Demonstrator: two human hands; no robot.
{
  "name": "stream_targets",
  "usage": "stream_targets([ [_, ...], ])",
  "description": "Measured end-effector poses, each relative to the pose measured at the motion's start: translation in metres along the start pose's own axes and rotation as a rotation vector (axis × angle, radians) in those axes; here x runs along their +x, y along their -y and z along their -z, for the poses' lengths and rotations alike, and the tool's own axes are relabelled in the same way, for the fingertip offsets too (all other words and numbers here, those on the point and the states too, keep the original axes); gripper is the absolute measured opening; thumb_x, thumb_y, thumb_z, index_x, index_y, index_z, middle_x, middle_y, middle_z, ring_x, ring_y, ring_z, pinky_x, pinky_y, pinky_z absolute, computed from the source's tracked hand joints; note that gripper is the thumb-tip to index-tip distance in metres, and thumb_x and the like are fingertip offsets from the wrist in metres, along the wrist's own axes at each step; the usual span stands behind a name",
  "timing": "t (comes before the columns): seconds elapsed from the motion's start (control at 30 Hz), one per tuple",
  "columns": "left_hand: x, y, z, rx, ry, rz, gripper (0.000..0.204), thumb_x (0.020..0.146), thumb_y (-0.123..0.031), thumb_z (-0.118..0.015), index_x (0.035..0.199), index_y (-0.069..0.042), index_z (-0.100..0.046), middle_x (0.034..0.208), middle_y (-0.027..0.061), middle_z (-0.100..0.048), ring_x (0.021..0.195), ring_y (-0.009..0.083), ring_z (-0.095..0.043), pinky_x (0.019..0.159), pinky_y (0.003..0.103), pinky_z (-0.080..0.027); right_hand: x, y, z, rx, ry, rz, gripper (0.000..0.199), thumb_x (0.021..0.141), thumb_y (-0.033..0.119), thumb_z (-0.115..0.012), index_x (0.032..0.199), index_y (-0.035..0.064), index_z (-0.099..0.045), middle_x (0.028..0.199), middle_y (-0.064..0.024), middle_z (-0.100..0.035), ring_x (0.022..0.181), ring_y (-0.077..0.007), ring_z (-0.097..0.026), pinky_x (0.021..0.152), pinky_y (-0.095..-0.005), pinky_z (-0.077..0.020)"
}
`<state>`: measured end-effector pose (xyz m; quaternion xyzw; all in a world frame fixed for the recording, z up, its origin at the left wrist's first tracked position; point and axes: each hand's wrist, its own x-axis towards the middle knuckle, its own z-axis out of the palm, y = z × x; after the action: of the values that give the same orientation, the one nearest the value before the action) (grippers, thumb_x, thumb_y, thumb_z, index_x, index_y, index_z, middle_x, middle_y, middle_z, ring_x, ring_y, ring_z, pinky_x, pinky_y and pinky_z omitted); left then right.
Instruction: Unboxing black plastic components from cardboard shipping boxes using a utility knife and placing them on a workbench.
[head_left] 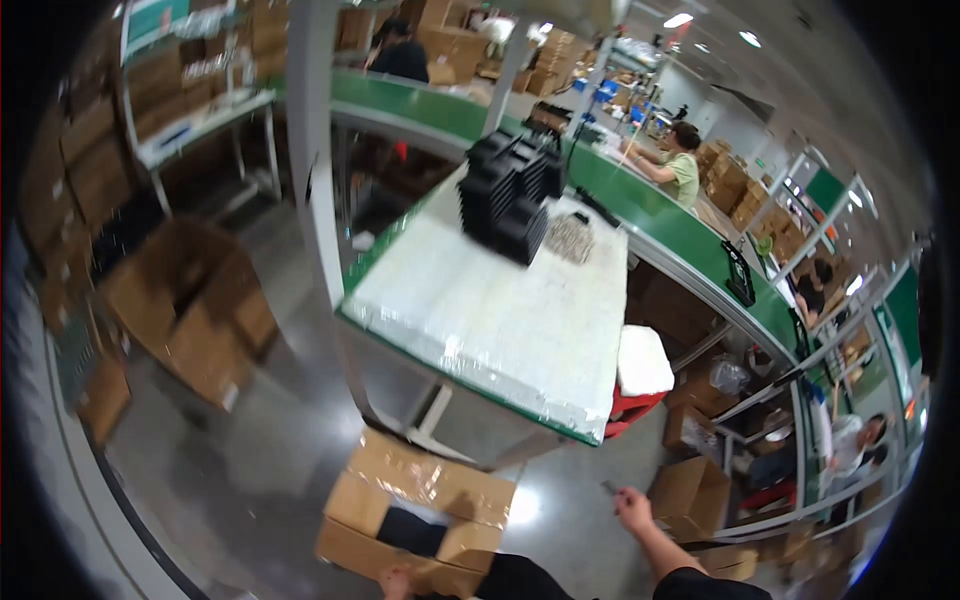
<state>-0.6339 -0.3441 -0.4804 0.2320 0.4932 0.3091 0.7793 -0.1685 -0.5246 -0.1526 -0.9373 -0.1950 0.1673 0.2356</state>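
A brown cardboard box [345,545] with clear tape over its flaps stands on the floor in front of me, below the near end of the workbench. Through the gap between its flaps something dark [412,532] shows inside. My left hand [396,579] is at the box's near edge, its fingers curled on the cardboard. Out to the right, away from the box, my right hand [633,510] is closed on a small, thin grey blade-like tool [609,487] that points up and left. Blur hides its exact kind.
The white-topped workbench [480,330] carries stacked black plastic parts [505,195] and a pile of small pieces [570,240]. A red stool [632,405] with a white cover stands at its right. An open carton [190,300] is at left. Beyond runs a green conveyor [650,215], with people alongside.
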Motion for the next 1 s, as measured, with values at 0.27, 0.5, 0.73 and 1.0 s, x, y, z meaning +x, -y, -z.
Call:
stream_targets([
  [0.27, 0.0, -0.345, -0.358, 0.865, -0.012, -0.887, 0.033, 0.07, -0.016, -0.068, 0.097, -0.002, -0.055, 0.095, 0.0143, -0.056, 0.086, 0.0271, -0.051, 0.073, 0.038, -0.04, 0.139, 0.195, 0.12, 1.292, 0.207, -0.133, 0.011, 0.087, 0.017, -0.045, 0.091, 0.0095, -0.052, 0.075, -0.0017, -0.056, 0.057, -0.0086, -0.044, 0.05, -0.0218, -0.0357],
  [0.5, 0.066, -0.339, -0.509, 1.478, -0.288, -1.051, 0.063, 0.073, -0.034, -0.063, 0.123, -0.004, -0.039, 0.132, 0.0185, -0.033, 0.121, 0.0402, -0.027, 0.1, 0.054, -0.017, 0.35, 0.452, 0.121, 1.338, 0.717, 0.5, 0.021, 0.089, 0.02, -0.052, 0.109, 0.0124, -0.049, 0.084, -0.0003, -0.054, 0.066, -0.0099, -0.051, 0.059, -0.0231, -0.0436],
  [0.73, 0.068, -0.341, -0.512, 1.479, -0.401, -0.999, 0.052, 0.074, -0.033, -0.059, 0.117, -0.008, -0.046, 0.132, 0.0144, -0.035, 0.118, 0.0367, -0.03, 0.099, 0.051, -0.02, 0.434, 0.739, 0.135, 1.786, 0.975, 0.739, 0.015, 0.091, 0.02, -0.044, 0.097, 0.0083, -0.051, 0.089, -0.0056, -0.059, 0.066, -0.0124, -0.054, 0.054, -0.0228, -0.0478],
  [1.0, 0.064, -0.334, -0.521, 1.465, -0.371, -0.912, 0.05, 0.074, -0.034, -0.06, 0.116, -0.011, -0.047, 0.132, 0.0133, -0.035, 0.119, 0.0358, -0.031, 0.099, 0.049, -0.023, 0.411, 0.823, 0.141, 1.922, 0.953, 0.808, 0.03, 0.089, 0.033, -0.047, 0.091, 0.0034, -0.048, 0.075, -0.0135, -0.062, 0.056, -0.0176, -0.06, 0.047, -0.0285, -0.0513],
])
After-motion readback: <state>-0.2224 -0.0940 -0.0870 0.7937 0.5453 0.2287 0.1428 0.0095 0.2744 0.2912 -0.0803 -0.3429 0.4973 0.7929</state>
